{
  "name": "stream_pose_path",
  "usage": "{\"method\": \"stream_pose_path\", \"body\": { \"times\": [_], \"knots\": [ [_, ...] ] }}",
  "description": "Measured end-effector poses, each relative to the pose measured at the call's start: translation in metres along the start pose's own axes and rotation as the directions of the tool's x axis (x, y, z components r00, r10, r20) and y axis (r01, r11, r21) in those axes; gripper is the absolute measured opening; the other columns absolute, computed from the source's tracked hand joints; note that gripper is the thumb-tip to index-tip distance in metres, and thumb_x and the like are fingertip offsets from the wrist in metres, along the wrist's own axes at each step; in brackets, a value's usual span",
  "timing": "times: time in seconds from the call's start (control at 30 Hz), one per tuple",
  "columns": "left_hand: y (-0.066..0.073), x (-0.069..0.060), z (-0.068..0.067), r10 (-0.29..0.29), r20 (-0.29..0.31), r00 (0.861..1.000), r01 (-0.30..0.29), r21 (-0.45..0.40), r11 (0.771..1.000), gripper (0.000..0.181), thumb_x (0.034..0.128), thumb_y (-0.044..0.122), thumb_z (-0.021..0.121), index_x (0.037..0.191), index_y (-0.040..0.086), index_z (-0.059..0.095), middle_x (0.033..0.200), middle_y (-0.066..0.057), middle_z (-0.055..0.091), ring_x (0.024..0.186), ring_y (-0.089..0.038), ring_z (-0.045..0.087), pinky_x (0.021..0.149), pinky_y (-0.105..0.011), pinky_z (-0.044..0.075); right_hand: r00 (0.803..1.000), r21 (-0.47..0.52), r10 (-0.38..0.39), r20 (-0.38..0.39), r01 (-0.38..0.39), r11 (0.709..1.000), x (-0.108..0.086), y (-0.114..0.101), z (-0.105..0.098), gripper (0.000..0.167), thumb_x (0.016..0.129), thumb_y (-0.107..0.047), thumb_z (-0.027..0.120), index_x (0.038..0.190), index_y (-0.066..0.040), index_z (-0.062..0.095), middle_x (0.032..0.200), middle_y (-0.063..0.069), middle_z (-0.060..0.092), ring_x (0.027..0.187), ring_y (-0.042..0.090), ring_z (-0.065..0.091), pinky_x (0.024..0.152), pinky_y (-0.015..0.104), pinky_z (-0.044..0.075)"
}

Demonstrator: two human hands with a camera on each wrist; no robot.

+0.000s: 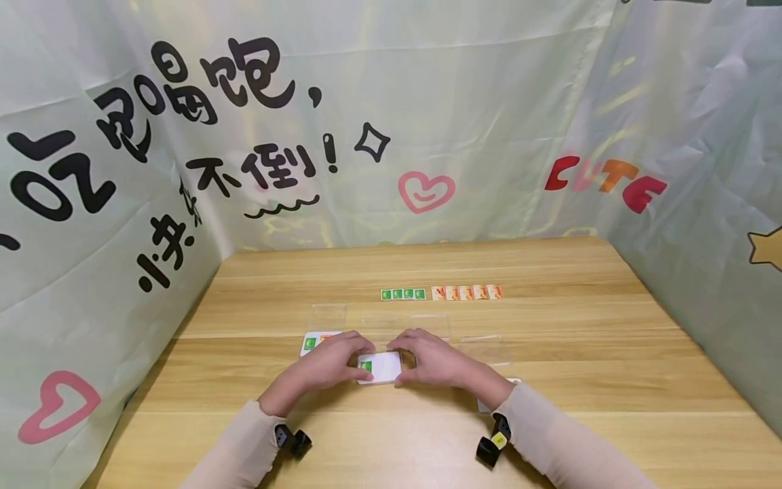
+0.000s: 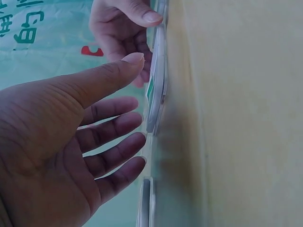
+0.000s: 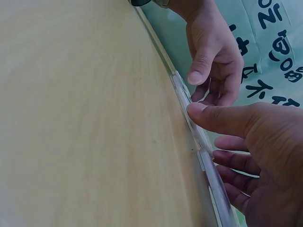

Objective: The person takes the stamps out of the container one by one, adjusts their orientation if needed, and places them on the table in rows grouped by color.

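A white card (image 1: 386, 367) with a small green sticker (image 1: 366, 366) at its left end lies on the table between my two hands. My left hand (image 1: 332, 360) is at its left end, and my right hand (image 1: 430, 360) at its right end. Both thumbs are close to the card's near edge; whether they touch it I cannot tell. In the left wrist view the left fingers (image 2: 118, 132) are spread and relaxed beside the card (image 2: 160, 75). The right fingers (image 3: 236, 163) look just as loose in the right wrist view.
Further back are a row of green stickers (image 1: 403, 294) and a row of orange-red ones (image 1: 467, 293). Thin clear plastic pieces (image 1: 485, 350) lie beyond the hands. Another stickered white card (image 1: 310, 343) is partly behind the left hand; a white edge (image 1: 482, 406) shows under the right forearm.
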State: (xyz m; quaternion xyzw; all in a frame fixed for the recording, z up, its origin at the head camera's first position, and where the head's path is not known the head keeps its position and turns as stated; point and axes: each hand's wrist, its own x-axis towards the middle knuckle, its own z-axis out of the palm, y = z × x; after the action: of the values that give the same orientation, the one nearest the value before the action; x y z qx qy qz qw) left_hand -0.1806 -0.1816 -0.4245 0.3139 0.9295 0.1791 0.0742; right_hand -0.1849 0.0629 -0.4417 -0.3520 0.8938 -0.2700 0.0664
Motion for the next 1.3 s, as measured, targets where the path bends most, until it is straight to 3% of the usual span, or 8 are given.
{"method": "stream_pose_path", "body": {
  "times": [0.47, 0.93, 1.3],
  "knots": [
    [-0.0007, -0.0001, 0.0016, 0.038, 0.011, 0.999, -0.038, 0.027, 0.999, 0.036, 0.0867, 0.034, 0.075, 0.115, 0.011, 0.07, 0.113, 0.001, 0.065, 0.103, -0.014, 0.058, 0.089, -0.036, 0.048, 1.0, -0.005, -0.009, -0.004, 0.009, 1.0, 0.0009, 0.0001, 0.0015, 0.058, 0.079, -0.038, 0.082, 0.127, -0.01, 0.064, 0.125, 0.003, 0.059, 0.116, 0.022, 0.053, 0.098, 0.043, 0.044],
    [0.0014, -0.0019, 0.0015, 0.056, 0.005, 0.998, -0.056, 0.067, 0.996, 0.026, 0.0886, 0.02, 0.074, 0.112, 0.008, 0.07, 0.11, -0.003, 0.066, 0.101, -0.017, 0.059, 0.088, -0.037, 0.049, 1.0, 0.006, -0.007, -0.014, 0.007, 1.0, -0.0005, 0.0, 0.003, 0.056, 0.079, -0.036, 0.082, 0.125, -0.01, 0.065, 0.124, 0.002, 0.06, 0.115, 0.021, 0.053, 0.097, 0.043, 0.044],
    [0.001, -0.0016, 0.0006, 0.057, 0.004, 0.998, -0.057, 0.044, 0.997, 0.022, 0.0889, 0.016, 0.073, 0.109, 0.008, 0.07, 0.107, -0.002, 0.066, 0.096, -0.015, 0.06, 0.084, -0.033, 0.05, 1.0, -0.003, -0.021, -0.022, 0.021, 1.0, -0.0001, 0.0006, 0.0029, 0.054, 0.079, -0.036, 0.082, 0.123, -0.01, 0.066, 0.123, 0.003, 0.06, 0.113, 0.022, 0.053, 0.096, 0.043, 0.045]
  ]
}}
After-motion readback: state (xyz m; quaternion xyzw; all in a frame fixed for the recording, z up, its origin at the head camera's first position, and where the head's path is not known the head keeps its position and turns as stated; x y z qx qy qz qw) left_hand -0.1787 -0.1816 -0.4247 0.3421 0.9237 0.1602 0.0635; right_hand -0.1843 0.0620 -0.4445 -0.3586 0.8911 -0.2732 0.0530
